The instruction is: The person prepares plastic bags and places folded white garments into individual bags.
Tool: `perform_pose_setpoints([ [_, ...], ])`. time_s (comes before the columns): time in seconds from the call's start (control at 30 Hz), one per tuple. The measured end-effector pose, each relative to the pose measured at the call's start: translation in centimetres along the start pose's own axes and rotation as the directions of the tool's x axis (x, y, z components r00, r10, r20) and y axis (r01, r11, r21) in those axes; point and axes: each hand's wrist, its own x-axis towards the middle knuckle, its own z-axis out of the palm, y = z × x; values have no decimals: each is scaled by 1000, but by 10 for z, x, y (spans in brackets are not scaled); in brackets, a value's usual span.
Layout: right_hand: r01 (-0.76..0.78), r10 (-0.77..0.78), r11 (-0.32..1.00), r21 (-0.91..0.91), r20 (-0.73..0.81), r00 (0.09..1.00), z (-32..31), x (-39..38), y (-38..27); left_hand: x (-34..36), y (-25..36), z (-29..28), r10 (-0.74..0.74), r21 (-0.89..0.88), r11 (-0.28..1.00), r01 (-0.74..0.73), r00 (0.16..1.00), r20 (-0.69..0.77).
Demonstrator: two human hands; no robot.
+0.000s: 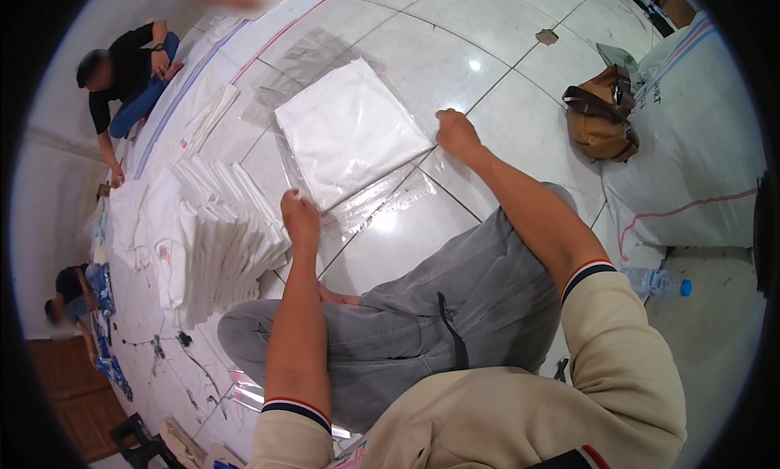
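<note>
A folded white garment (349, 128) lies flat inside a transparent plastic bag (382, 205) on the tiled floor in front of me. The bag's open-looking near edge spreads toward my crossed legs. My left hand (301, 221) is closed at the near left corner of the bag, its fingers pinching the plastic. At the right side of the bag, my right hand (461, 136) is closed too, pinching the plastic near the garment's right corner. Left of my left hand stands a tall stack of folded white garments (211, 233).
A brown bag (601, 120) rests against a large white sack (691, 152) on the right. A water bottle with a blue cap (654, 283) lies near my right elbow. Two people (122, 83) sit at the left, one reaching to white garments (130, 217). A dark stool (142, 445) stands lower left.
</note>
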Motion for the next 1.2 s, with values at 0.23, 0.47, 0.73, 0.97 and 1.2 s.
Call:
perform_pose_setpoints([
  [0.23,358,-460,868,343,284,842,30,-30,-74,-34,82,27,545,7,778,-629,680,491],
  [0.47,94,-124,992,89,436,891,28,-17,-50,-42,58,25,376,100,825,-557,672,638],
  [0.73,-50,70,997,-59,411,909,25,9,-17,-50,29,15,-31,254,960,-117,859,511],
  [0.97,-379,379,925,-35,176,909,-11,12,3,-44,45,3,-84,375,921,-103,889,450],
  [1.2,-257,222,963,86,294,929,-20,11,1,-44,56,13,236,227,907,-355,875,424],
])
